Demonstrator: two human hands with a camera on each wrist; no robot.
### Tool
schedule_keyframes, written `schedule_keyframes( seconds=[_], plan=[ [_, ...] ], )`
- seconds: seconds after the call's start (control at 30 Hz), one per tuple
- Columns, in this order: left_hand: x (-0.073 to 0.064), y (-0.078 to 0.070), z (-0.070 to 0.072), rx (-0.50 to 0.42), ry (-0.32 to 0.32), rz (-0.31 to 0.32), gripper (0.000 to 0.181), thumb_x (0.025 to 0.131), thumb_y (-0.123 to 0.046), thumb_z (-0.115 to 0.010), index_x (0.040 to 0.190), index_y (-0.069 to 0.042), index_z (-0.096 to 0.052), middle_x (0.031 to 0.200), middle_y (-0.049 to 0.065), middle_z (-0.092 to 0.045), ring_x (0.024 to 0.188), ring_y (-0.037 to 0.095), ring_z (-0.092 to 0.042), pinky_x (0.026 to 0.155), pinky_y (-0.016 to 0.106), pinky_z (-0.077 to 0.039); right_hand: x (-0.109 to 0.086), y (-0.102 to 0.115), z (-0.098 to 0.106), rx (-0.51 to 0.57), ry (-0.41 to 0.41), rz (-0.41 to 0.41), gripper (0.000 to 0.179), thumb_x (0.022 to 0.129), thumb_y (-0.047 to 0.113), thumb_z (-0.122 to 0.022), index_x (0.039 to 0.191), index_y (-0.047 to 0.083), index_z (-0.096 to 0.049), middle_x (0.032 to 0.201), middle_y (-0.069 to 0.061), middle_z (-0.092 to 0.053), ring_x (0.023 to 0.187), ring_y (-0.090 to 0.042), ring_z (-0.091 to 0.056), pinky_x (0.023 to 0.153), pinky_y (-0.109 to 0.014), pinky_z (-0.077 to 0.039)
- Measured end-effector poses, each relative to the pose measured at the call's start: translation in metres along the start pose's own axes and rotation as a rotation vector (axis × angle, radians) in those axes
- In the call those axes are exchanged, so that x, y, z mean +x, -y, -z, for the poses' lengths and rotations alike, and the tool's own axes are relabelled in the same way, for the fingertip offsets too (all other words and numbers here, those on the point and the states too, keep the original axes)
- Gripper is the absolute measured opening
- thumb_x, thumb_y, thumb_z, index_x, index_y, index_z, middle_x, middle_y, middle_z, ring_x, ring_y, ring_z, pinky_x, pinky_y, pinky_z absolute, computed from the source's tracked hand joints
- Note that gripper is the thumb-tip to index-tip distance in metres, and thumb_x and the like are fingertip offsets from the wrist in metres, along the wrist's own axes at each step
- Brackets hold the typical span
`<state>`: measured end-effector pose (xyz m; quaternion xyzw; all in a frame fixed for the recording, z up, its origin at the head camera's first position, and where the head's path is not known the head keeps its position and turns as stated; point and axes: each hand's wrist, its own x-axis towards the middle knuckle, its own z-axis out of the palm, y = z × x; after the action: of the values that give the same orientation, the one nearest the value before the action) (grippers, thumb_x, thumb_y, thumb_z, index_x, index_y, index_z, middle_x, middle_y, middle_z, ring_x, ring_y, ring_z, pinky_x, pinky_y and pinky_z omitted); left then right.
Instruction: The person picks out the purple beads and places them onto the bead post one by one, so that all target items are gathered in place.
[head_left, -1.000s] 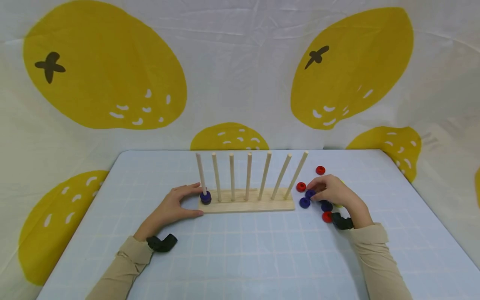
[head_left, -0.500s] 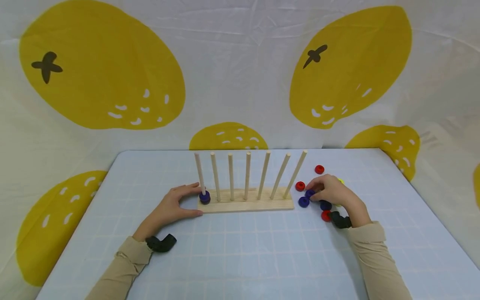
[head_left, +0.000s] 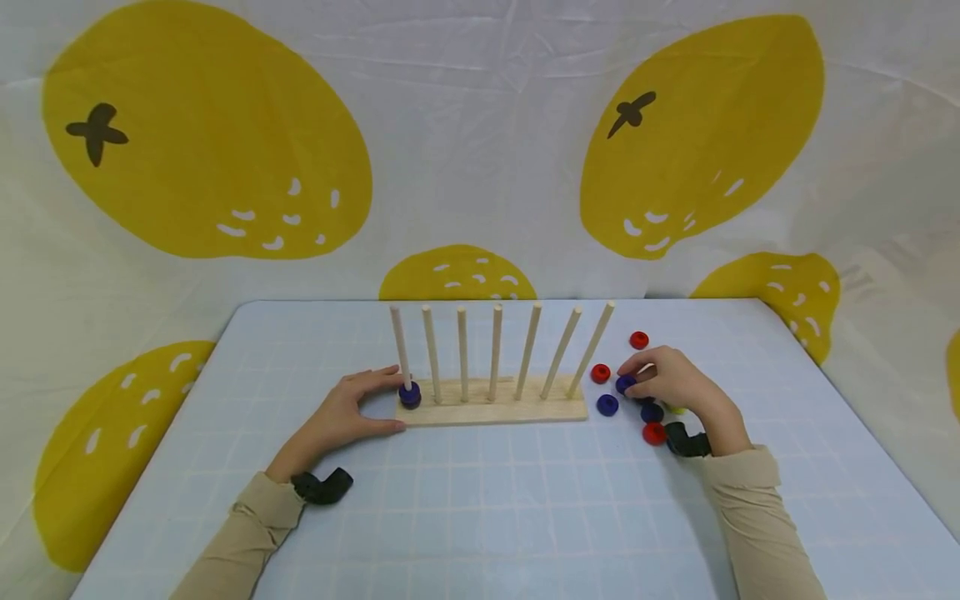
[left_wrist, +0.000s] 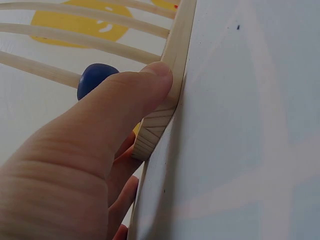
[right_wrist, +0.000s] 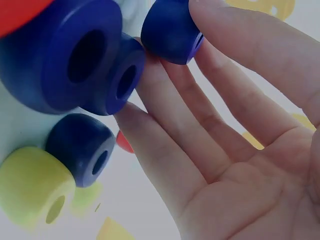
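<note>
My left hand point(head_left: 348, 410) grips the left end of a wooden peg rack point(head_left: 491, 414), thumb on its front edge and fingers behind. Several upright pegs stand in a row on the rack. Dark blue beads point(head_left: 409, 395) sit low on the leftmost peg; in the left wrist view a blue bead point(left_wrist: 96, 80) shows behind the thumb. To the right of the rack, my right hand point(head_left: 675, 383) pinches a blue bead point(right_wrist: 167, 32) between thumb and fingers. Other blue beads point(right_wrist: 77, 55) lie close to its fingertips.
Loose beads lie around the right hand: a red bead point(head_left: 600, 373) beside the rack, another red bead point(head_left: 639, 340) farther back, a red bead point(head_left: 654, 433) near the wrist, and a blue bead point(head_left: 607, 405). A yellow bead point(right_wrist: 35, 185) is partly under the hand. Lemon-print cloth hangs behind the table.
The right hand has shifted slightly right and away from me, and the pinched blue bead has moved with it, apart from the blue bead beside it. My left hand stays on the rack.
</note>
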<state>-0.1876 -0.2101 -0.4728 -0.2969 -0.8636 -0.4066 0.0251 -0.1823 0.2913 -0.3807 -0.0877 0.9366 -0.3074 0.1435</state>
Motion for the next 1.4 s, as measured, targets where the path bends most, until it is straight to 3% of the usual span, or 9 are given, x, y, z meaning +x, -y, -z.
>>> schedule_keyframes(
  seconds=[0.27, 0.83, 1.4],
  plan=[
    [0.0, 0.0, 0.0, -0.009, 0.006, 0.01, 0.066, 0.072, -0.033, -0.091, 0.131, -0.017, -0.065, 0.144, 0.012, -0.054, 0.135, 0.037, -0.045, 0.109, 0.063, -0.029, -0.007, 0.013, 0.013, 0.004, -0.01, -0.049, 0.029, 0.089, 0.01, -0.072, 0.116, -0.001, -0.07, 0.112, -0.017, -0.069, 0.099, -0.03, -0.064, 0.084, -0.044, -0.056],
    [0.0, -0.002, 0.0, -0.012, 0.009, 0.024, 0.067, 0.072, -0.032, -0.091, 0.131, -0.017, -0.065, 0.144, 0.011, -0.053, 0.135, 0.037, -0.045, 0.109, 0.063, -0.03, -0.012, 0.037, 0.04, -0.051, -0.069, 0.031, 0.032, 0.091, 0.017, -0.072, 0.117, 0.0, -0.069, 0.103, -0.01, -0.071, 0.093, -0.025, -0.065, 0.086, -0.047, -0.055],
    [-0.001, -0.002, 0.0, -0.004, 0.009, 0.017, 0.067, 0.072, -0.033, -0.09, 0.131, -0.015, -0.065, 0.144, 0.012, -0.053, 0.135, 0.038, -0.045, 0.108, 0.063, -0.031, -0.024, 0.08, 0.063, 0.017, -0.171, 0.077, 0.038, 0.097, 0.026, -0.066, 0.126, 0.002, -0.064, 0.109, -0.013, -0.071, 0.101, -0.03, -0.064, 0.094, -0.055, -0.05]
  ],
)
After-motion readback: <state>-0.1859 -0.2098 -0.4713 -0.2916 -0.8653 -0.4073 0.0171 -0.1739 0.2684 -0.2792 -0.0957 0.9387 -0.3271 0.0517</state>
